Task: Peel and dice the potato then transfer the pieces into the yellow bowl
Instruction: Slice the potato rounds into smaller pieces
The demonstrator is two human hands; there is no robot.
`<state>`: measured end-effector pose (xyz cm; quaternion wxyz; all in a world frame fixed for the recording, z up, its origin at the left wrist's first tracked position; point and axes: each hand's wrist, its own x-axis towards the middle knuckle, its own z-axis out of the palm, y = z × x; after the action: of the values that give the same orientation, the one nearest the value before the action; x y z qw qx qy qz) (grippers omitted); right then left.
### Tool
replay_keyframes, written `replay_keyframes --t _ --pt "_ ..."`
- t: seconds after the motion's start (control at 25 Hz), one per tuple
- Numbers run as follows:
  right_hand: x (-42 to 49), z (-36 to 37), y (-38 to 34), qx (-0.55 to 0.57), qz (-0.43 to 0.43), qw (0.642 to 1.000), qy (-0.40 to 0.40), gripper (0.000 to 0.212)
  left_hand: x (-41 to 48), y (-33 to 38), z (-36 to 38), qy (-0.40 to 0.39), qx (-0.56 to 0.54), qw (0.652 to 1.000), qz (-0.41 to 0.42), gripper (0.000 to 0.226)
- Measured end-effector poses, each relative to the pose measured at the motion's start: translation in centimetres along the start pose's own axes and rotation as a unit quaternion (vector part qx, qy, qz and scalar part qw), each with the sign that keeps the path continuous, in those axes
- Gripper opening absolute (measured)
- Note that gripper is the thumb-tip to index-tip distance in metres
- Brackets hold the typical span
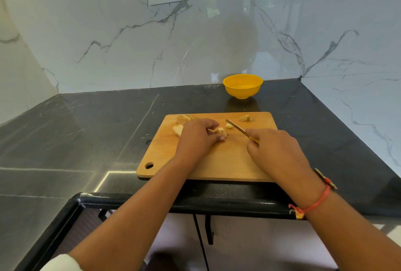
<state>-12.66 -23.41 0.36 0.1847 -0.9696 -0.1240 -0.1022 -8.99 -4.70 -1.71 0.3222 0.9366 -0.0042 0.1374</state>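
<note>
Right hand [275,151], centre-right of frame: fingers wrapped round the yellow handle of a knife [236,128]. The blade points up and left across the frame, over the middle of the cutting board [217,162]. I cannot tell whether the edge touches the wood.

Left hand [197,138], just left of centre: fingers curled down over a potato piece [222,132], pinning it to the board.

Key relation: the held piece lies between the two hands, just left of and below the blade. Its long axis cannot be read, as the fingertips cover much of it. Judgement: the next cut needs the blade brought left and down onto the piece. The left fingertips sit right beside that line, so they are the hazard.

Outward on the board:
- a small cut cube [229,125] close by the blade
- a small cluster of pieces [246,118] near the upper right edge
- a larger pale chunk [177,129] beside the left hand
- brownish scraps [184,119], probably peel, above the chunk

The yellow bowl [243,86] stands on the dark tabletop [86,129] beyond the board's far edge, above centre of frame and apart from the board. It looks empty. I see no object between board and bowl.

Judgement: dicing is partway done and the transfer has not begun.
</note>
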Motion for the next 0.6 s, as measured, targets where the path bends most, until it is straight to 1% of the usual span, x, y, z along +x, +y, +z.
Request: replay_keyframes --t 0.12,0.32,0.44,0.52,0.56,0.6 --pt "0.7 1.1 0.4 0.047 0.014 0.998 0.027 0.038 1.4 1.1 0.9 -0.014 0.020 1.000 0.000 0.043" --pt "1.0 1.8 1.0 0.083 0.044 0.994 0.063 0.035 3.8 3.1 2.7 -0.035 0.034 0.999 0.009 0.035" --pt "1.0 2.1 1.2 0.096 0.054 0.990 0.084 0.037 4.3 3.8 3.8 -0.024 0.026 0.999 0.006 0.040" --pt "1.0 2.1 1.4 0.105 0.057 0.989 0.091 0.039 3.7 3.9 3.5 -0.015 -0.001 1.000 -0.007 0.046" --pt "1.1 2.1 1.4 0.105 0.052 0.989 0.091 0.039 3.1 3.6 2.9 -0.003 -0.006 1.000 -0.005 0.045" --pt "1.0 2.1 1.4 0.101 0.044 0.990 0.091 0.039 2.3 3.1 2.0 0.017 -0.004 1.000 0.007 0.038"
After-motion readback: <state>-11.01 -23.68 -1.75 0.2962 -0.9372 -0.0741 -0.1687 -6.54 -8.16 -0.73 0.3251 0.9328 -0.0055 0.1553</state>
